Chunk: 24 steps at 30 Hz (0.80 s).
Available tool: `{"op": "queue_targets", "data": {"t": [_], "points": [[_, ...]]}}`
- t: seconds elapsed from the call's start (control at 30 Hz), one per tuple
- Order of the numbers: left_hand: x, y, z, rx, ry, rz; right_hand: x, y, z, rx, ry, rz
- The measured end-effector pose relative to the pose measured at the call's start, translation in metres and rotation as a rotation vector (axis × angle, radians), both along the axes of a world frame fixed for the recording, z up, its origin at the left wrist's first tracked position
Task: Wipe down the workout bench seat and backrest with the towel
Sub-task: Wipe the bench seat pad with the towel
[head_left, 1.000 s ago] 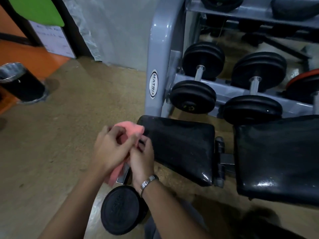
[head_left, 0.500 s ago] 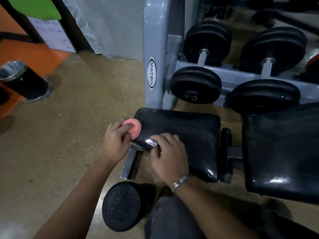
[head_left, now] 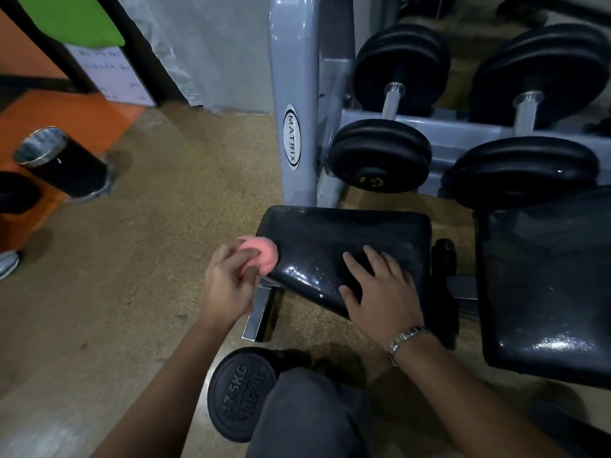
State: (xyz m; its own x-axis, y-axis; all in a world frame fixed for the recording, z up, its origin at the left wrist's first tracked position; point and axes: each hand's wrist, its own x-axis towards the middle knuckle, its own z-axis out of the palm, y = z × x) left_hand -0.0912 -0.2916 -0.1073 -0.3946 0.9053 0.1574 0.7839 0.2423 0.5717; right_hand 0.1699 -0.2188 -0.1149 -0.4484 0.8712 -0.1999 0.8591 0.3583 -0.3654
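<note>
Left hand [head_left: 228, 285] clamps balled pink towel [head_left: 263, 257] at seat [head_left: 347, 239] edge; right hand [head_left: 380, 289] flat, spread; backrest [head_left: 542, 276] seemingly unwiped.

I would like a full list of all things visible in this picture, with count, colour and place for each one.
towel: 1, pink, bunched at the left end of the seat
seat: 1, black, centre
backrest: 1, black, right of the seat
dumbbells on the rack: at least 2, black, upper right
rack: 1, grey, marked MATRIX, behind the seat
floor dumbbell: 1, black, marked 17.5KG, below the seat
bin: 1, black with a metal rim, far left
shoe: 1, pale, left edge
left hand: holding the towel
right hand: flat on the seat
wristwatch: 1, silver, right wrist
</note>
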Motion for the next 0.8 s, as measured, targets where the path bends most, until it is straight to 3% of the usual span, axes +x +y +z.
{"op": "queue_targets", "data": {"t": [0.17, 0.33, 0.47, 0.67, 0.8], "points": [[-0.006, 0.034, 0.005, -0.056, 0.072, 0.073, -0.002, 0.001, 0.000, 0.046, -0.005, -0.009], [0.001, 0.009, 0.000, 0.012, 0.167, -0.041, 0.000, 0.001, -0.003, 0.068, -0.006, -0.013], [-0.011, 0.046, 0.010, -0.079, 0.139, 0.075, -0.002, -0.002, -0.005, 0.074, -0.005, -0.007], [-0.004, 0.042, 0.011, -0.058, 0.211, -0.085, 0.000, -0.002, -0.008, 0.076, 0.001, -0.004], [-0.015, 0.084, 0.023, -0.153, 0.196, 0.018, 0.000, -0.005, -0.009, 0.073, 0.010, 0.005]]}}
